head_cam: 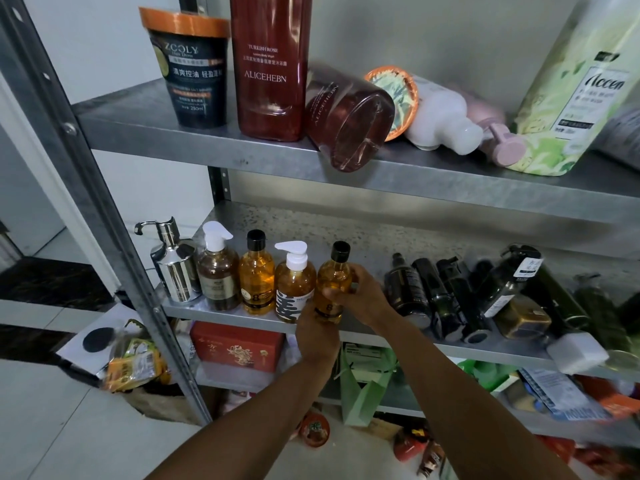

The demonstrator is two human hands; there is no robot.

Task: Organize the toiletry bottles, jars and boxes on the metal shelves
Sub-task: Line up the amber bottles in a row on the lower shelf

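An amber bottle with a black cap (333,276) stands upright at the right end of a row on the middle shelf (374,233). My right hand (360,295) grips its side and my left hand (317,332) holds its base from below. To its left in the row stand an amber pump bottle (293,282), another amber black-capped bottle (257,275), a brown pump bottle (218,271) and a chrome dispenser (176,268). Several dark bottles (450,296) lie tipped over to the right.
The top shelf (145,112) carries a black jar with an orange lid (194,67), an upright red bottle (272,64), a fallen red bottle (346,119), a fallen white pump bottle (440,123) and a green bottle (568,98). A red box (239,346) and bags fill the lower shelf.
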